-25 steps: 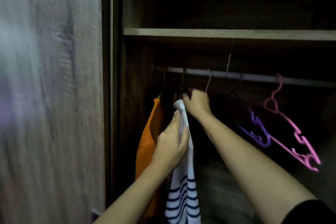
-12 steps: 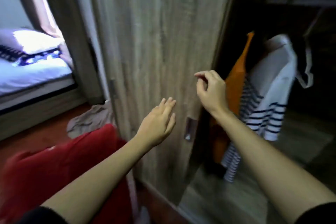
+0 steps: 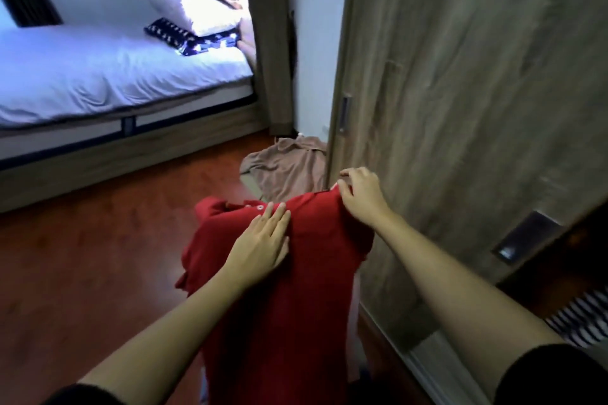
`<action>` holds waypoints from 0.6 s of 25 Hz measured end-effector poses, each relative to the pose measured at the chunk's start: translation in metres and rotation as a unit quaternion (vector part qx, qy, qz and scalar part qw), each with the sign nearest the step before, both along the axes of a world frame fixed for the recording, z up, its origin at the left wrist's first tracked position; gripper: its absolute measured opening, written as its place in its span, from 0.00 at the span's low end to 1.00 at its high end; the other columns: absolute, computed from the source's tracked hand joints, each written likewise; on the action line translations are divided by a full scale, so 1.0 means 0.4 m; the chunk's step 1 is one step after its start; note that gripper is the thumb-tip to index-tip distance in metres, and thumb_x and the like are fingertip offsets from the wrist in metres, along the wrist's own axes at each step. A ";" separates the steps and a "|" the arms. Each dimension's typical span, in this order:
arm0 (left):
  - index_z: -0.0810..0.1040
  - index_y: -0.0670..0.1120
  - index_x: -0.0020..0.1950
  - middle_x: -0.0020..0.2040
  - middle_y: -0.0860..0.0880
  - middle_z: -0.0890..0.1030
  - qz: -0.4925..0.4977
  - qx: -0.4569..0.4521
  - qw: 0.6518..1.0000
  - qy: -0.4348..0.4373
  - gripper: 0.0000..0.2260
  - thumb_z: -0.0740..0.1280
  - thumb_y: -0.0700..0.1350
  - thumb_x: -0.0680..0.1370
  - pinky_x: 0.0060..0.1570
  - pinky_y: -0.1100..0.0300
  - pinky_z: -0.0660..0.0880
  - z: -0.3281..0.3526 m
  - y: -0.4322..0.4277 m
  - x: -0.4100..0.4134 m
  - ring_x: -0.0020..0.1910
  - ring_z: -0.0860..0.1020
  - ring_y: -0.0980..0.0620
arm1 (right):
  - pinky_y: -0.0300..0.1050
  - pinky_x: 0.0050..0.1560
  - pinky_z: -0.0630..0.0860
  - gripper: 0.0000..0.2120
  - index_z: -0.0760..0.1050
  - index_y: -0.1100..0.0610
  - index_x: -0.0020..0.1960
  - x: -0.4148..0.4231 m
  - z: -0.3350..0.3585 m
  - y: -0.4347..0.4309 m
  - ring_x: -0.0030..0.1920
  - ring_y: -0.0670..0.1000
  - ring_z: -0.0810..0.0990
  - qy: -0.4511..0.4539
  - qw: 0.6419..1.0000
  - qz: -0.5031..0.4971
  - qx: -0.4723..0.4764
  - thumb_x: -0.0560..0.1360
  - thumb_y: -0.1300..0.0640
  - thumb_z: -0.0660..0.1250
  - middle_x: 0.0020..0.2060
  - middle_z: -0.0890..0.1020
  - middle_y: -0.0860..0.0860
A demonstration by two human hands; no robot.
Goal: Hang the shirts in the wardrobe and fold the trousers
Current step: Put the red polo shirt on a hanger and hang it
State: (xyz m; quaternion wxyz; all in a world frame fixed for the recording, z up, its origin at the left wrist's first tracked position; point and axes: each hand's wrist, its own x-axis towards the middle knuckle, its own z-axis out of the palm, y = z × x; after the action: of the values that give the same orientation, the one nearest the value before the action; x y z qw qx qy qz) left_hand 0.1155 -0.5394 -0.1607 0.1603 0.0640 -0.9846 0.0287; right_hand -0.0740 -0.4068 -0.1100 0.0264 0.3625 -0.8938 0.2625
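Note:
A red polo shirt (image 3: 289, 306) is draped over something low in front of me, its collar and white buttons at the far end. My left hand (image 3: 263, 240) lies flat on its chest with straight fingers. My right hand (image 3: 360, 194) pinches the shirt's shoulder at the right, fingers curled. A beige garment (image 3: 289, 168) lies crumpled on the floor beyond. The striped shirt (image 3: 582, 322) shows at the right edge inside the wardrobe.
The wooden sliding wardrobe door (image 3: 460, 108) stands to the right, its track (image 3: 437, 368) along the floor. A bed (image 3: 98, 76) with pillows fills the upper left. Red-brown wooden floor (image 3: 82, 256) spreads to the left.
My view swung left and down from the wardrobe rail to the floor. Both hands left the hung striped shirt and came onto the red shirt.

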 end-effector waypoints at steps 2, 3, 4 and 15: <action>0.76 0.39 0.63 0.63 0.40 0.77 0.009 -0.010 1.000 -0.008 0.23 0.55 0.49 0.75 0.54 0.48 0.77 -0.038 -0.045 0.020 0.63 0.75 0.40 | 0.53 0.64 0.65 0.22 0.69 0.61 0.64 -0.013 -0.024 -0.091 0.63 0.62 0.71 -0.031 0.994 0.000 0.106 0.78 0.47 0.56 0.60 0.75 0.63; 0.75 0.40 0.64 0.64 0.41 0.76 0.004 -0.016 1.000 -0.010 0.23 0.55 0.50 0.75 0.55 0.48 0.76 -0.056 -0.059 0.025 0.64 0.74 0.41 | 0.54 0.65 0.65 0.24 0.67 0.60 0.66 -0.016 -0.030 -0.131 0.65 0.63 0.69 -0.042 0.987 0.000 0.154 0.78 0.45 0.56 0.63 0.73 0.63; 0.74 0.40 0.65 0.65 0.42 0.76 -0.004 -0.021 1.000 -0.009 0.23 0.55 0.50 0.75 0.56 0.49 0.75 -0.072 -0.073 0.027 0.65 0.73 0.42 | 0.55 0.66 0.64 0.26 0.64 0.60 0.68 -0.017 -0.033 -0.168 0.66 0.63 0.67 -0.053 0.979 -0.003 0.199 0.77 0.43 0.55 0.65 0.71 0.63; 0.71 0.40 0.68 0.68 0.42 0.73 -0.031 -0.074 0.994 0.079 0.26 0.58 0.53 0.74 0.64 0.49 0.68 -0.139 -0.102 0.024 0.68 0.70 0.44 | 0.50 0.67 0.66 0.28 0.65 0.58 0.70 -0.011 -0.020 -0.323 0.69 0.56 0.68 -0.118 0.926 -0.085 0.347 0.72 0.50 0.65 0.70 0.68 0.55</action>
State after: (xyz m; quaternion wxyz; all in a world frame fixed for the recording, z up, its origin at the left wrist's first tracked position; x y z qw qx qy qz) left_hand 0.1252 -0.5803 -0.2161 0.2427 0.0235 -0.9655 0.0915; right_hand -0.0785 -0.5361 -0.1178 -0.1846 0.2378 -0.9532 -0.0266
